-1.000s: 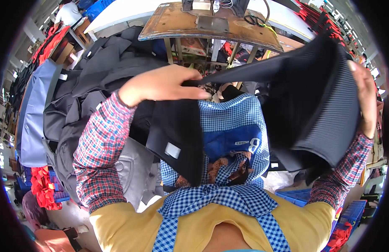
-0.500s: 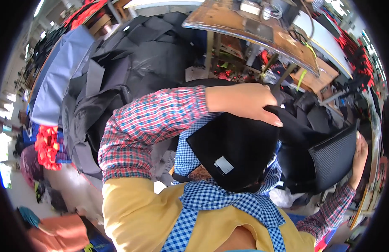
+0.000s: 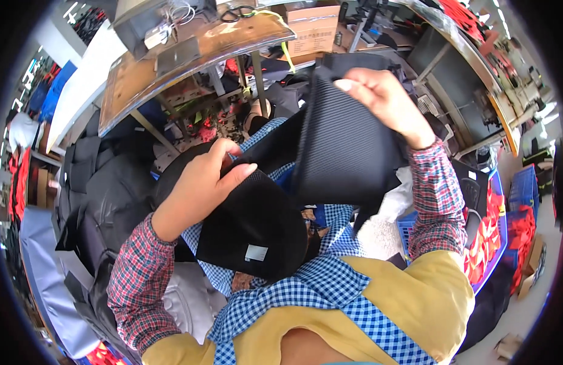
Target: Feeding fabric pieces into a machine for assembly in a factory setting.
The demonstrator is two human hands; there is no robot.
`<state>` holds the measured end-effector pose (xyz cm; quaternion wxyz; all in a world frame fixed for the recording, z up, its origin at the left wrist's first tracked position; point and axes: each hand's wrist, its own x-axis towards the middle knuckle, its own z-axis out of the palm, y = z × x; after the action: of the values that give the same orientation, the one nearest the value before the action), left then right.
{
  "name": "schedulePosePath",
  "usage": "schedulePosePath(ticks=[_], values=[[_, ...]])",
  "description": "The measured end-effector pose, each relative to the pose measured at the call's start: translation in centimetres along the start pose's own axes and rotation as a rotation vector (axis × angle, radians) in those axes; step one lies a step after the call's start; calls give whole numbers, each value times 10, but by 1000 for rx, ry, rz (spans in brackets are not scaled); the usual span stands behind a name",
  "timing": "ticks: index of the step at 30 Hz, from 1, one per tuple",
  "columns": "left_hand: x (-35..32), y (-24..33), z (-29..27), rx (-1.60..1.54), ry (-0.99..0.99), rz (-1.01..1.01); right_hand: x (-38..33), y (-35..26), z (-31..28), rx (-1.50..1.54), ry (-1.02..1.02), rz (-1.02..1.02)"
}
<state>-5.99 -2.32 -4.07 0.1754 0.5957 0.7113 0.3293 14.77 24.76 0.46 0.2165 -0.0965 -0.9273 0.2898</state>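
Biggest thing near us: the stack of dark fabric pieces (image 3: pixel 105 201) on the left, too many & too overlapped to count, so we leave it at one heap. Far side there's 1 worn wooden table (image 3: pixel 172 73) w/ 1 cardboard box (image 3: pixel 313 27) on its right end, and 2 blue crates (image 3: pixel 524 201) at right edge w/ red cloth in them. In our hands, center of view, above the lap: 1 black fabric piece (image 3: pixel 293 182), a ribbed mesh panel on the right part, a smooth rounded part w/ a small grey label on the left. We judge it light, soft & floppy: it sags and folds btw the two grips, not slippery, not fragile, prob. padded. Best hold is along the edges/seams, 2 hands, well apart, else it droops. Left hand (image 3: pixel 199 182) lies on the rounded part, fingers together, thumb spread, pinching the edge. Right hand (image 3: pixel 385 103) is up & far, fingers curled and clamped on the mesh panel's top edge.
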Motion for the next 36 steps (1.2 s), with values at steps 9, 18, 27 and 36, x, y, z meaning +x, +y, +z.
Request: schedulePosePath(ticks=[9, 18, 27, 36], values=[[6, 13, 9, -442, -182, -51, 28, -38, 74, 6, -63, -334], [-30, -6, 12, -629, -48, -411, 9, 33, 98, 56, 563, -140], [-30, -10, 17, -729, -71, -540, -15, 117, 129, 428, 95, 293], [-25, -17, 19, -720, -103, -559, 8, 145, 134, 811, -53, 210]])
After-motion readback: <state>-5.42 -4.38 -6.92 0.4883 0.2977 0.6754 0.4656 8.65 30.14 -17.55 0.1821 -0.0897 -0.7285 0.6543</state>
